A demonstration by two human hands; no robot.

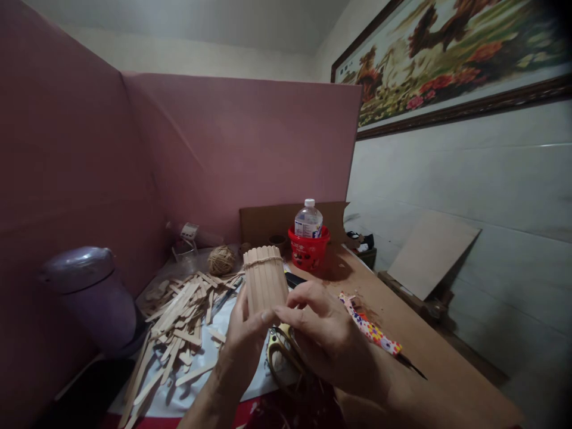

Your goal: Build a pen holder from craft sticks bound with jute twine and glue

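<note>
A craft stick holder [264,283], made of pale wooden sticks standing side by side, is tilted in front of me. A strand of twine [263,260] runs around it near its top. My left hand [243,333] wraps round its lower left side, the thumb lying across the front. Beside its lower right edge is my right hand [324,330], with thumb and forefinger closed together in a pinch. Whatever is between those fingertips is too small to make out. Gold-handled scissors [277,348] lie below and between my hands.
Loose craft sticks [183,322] are heaped at left, with a twine ball [221,260] behind them. A red bucket [308,249] holds a plastic bottle [308,220]. A flower-patterned wrapped tool [373,330] lies at right. A lilac bin [92,298] stands far left.
</note>
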